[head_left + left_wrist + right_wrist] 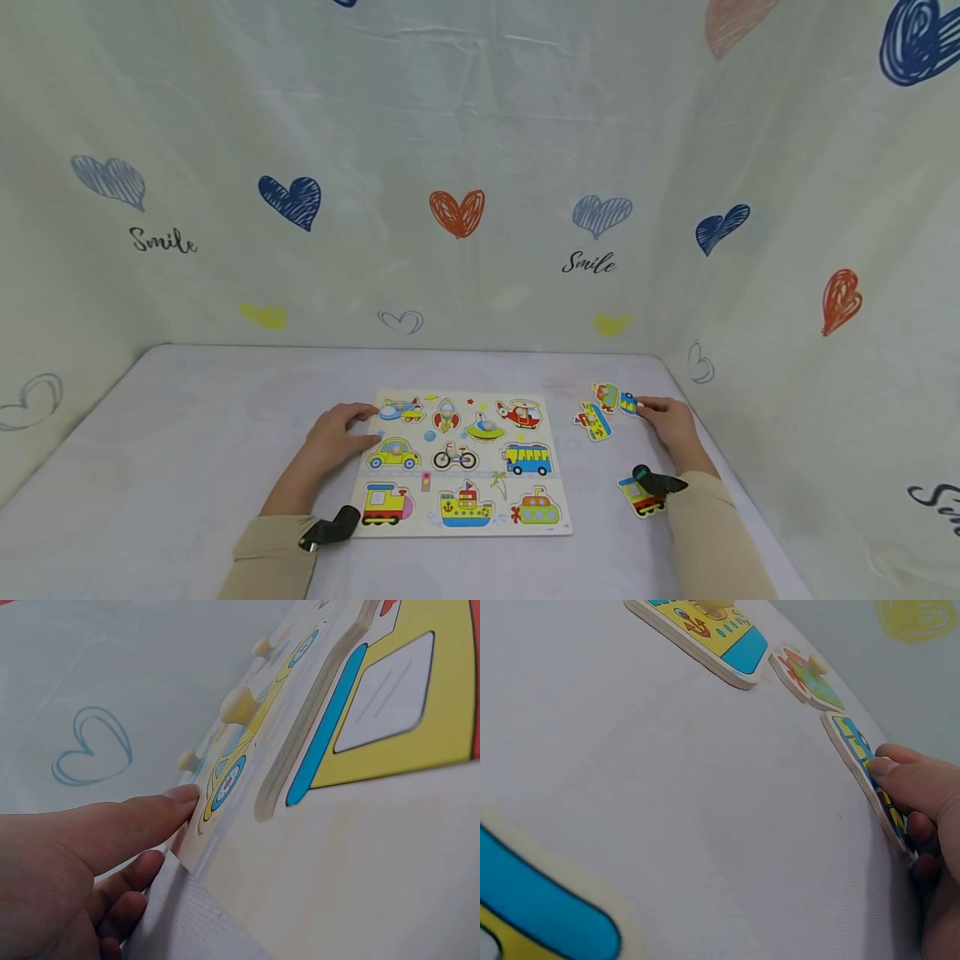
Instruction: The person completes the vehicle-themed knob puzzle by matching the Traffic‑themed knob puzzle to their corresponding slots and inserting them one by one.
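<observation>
A wooden picture puzzle board (pixel 461 463) with printed vehicles lies on the table. At its left edge is my left hand (pixel 337 439), thumb touching the surface beside the car piece (pixel 259 724), which has a round knob. My right hand (pixel 670 421) pinches the blue bus piece (pixel 855 750) near its end, thumb on the printed face. The submarine piece (pixel 810 675) lies just beyond the bus, and the ship piece (pixel 596 423) is to their left. Closer to me, the train piece (pixel 639 498) is partly hidden by the right wrist camera.
White cloth covers the table (pixel 187 467). Behind it and along the sides hang pale curtains (pixel 510 292) printed with hearts and "Smile". A black wrist camera (pixel 330 529) on the left sleeve overlaps the board's lower left corner.
</observation>
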Available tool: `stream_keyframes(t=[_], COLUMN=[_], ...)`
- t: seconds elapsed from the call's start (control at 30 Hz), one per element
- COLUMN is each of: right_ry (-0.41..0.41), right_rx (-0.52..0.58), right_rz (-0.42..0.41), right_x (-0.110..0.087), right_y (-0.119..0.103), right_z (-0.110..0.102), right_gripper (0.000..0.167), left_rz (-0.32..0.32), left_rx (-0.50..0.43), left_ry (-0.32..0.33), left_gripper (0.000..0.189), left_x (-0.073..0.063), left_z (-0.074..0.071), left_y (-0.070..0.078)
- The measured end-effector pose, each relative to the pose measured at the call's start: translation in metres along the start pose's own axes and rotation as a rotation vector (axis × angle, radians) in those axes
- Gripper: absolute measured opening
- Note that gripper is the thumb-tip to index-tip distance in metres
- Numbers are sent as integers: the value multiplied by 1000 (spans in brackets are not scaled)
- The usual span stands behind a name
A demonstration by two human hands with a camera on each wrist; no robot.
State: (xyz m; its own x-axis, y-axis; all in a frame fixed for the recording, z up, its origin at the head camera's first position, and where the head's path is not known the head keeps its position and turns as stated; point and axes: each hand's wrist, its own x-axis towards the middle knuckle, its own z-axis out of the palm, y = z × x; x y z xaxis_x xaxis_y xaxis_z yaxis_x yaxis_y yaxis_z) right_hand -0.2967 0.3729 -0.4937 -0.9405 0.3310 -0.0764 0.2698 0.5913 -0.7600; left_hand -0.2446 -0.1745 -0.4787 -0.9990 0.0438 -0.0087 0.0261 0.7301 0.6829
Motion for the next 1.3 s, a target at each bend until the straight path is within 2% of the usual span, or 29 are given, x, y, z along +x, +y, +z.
stream_keyframes(t=[0.1, 0.27, 0.73, 0.8, 0.87, 0.97, 1.03, 1.3], right_ry=[-42, -89, -18, -10, -9, -1, 3, 34], right_rx=[4, 76, 204, 249, 374, 588, 687, 681], right_rz=[0, 23, 3, 5, 17, 44, 52, 78], right_x=[-1, -4, -8, -10, -12, -15, -17, -18], right_y=[2, 6, 12, 16, 19, 22, 21, 15], right_z=[-5, -15, -22, -24, -26, -29, -31, -29], right_gripper=[36, 43, 49, 50, 43, 21, 10, 6], left_rz=[-1, -2, 9, 8, 6, 3, 5, -2], left_rx=[0, 5, 3, 2, -1, -8, -9, 3], left_ry=[-2, -2, -5, -4, -4, -7, -9, -8], left_gripper=[48, 48, 48, 48, 48, 48, 48, 49], left_x=[-1, -1, -1, -1, -2, -2, -2, 0], left_z=[0, 0, 0, 0, 0, -1, -1, -1], left_y=[0, 0, 0, 0, 1, 1, 1, 0])
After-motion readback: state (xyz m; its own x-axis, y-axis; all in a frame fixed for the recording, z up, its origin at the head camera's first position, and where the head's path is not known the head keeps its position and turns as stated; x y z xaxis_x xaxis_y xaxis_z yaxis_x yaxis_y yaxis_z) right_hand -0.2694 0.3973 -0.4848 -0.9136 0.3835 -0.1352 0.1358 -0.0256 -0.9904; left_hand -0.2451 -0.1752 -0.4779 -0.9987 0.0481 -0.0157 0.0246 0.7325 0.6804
